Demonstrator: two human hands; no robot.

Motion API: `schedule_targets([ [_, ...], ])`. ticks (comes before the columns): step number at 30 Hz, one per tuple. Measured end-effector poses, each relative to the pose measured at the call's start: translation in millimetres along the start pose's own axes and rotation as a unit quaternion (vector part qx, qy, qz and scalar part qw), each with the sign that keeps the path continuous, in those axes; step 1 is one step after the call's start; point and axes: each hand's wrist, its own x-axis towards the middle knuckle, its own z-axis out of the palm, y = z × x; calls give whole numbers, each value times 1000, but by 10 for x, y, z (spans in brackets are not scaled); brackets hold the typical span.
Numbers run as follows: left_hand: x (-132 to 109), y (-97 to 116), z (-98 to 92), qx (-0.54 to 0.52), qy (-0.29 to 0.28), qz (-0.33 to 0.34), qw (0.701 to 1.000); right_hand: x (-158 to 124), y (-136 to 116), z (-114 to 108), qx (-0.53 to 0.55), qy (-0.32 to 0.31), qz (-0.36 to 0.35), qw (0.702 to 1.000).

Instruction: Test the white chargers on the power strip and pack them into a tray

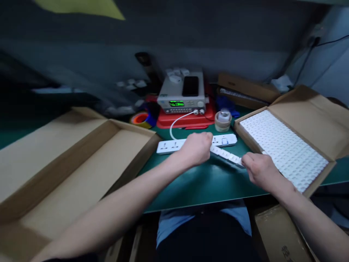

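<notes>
Green-topped bench (200, 185) is stretching away from the person, with the left hand (195, 148) curling over a white power strip (169, 146), though whether it is gripping anything is hidden. The right hand (259, 171) is half-curled, its fingers (245, 160) touching the end of a row of white plastic pieces (225, 154) lying along the strip, with no clear grip showing. Just beside them, an open cardboard box (308, 123) is holding packed white pieces (280, 149), while farther off a bench instrument (181, 103) is showing unreadable green digits above a red tray (188, 122)

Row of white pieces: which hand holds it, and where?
The row of small white pieces is held at both ends, by the left hand and right hand.
</notes>
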Motion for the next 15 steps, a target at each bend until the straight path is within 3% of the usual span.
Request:
schedule_targets([
  [3, -424, -94, 476, -41, -47, -74, 995, 25, -234, 346, 37, -47, -55, 997],
  [6, -662, -115, 743, -66, -21, -113, 991, -5, -275, 510, 77, -40, -73, 994],
  [10, -810, -209, 847, -86, 35, -127, 988, -13, -212, 587, 89, 21, -45, 995],
  [15, -947, -355, 948, -131, 47, -62, 988, 31, -359, 833, 149, 46, -30, 987],
])
